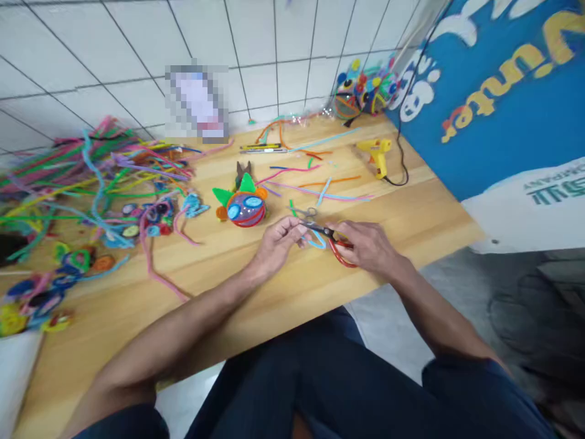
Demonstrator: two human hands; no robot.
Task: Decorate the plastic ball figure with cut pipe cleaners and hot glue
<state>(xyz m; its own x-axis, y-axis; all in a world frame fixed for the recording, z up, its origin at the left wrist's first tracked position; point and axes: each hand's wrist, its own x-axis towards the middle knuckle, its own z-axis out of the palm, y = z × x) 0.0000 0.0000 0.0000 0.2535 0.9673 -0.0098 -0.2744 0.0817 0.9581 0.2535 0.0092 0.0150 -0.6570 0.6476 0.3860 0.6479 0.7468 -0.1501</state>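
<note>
My left hand (280,239) pinches a light blue pipe cleaner (319,242) above the wooden table (283,286). My right hand (365,245) grips red-handled scissors (336,244), whose blades point left toward the pipe cleaner between my hands. Behind my left hand stands a round craft figure (244,206) with blue eyes, green ears and orange side pieces. A second pair of small scissors (305,213) lies just beyond my hands.
A big heap of coloured pipe cleaners (86,177) and coiled discs (150,221) covers the table's left. A yellow glue gun (377,153) with a black cord lies at the right. Finished colourful figures (363,91) sit in the far corner by a blue banner (503,91).
</note>
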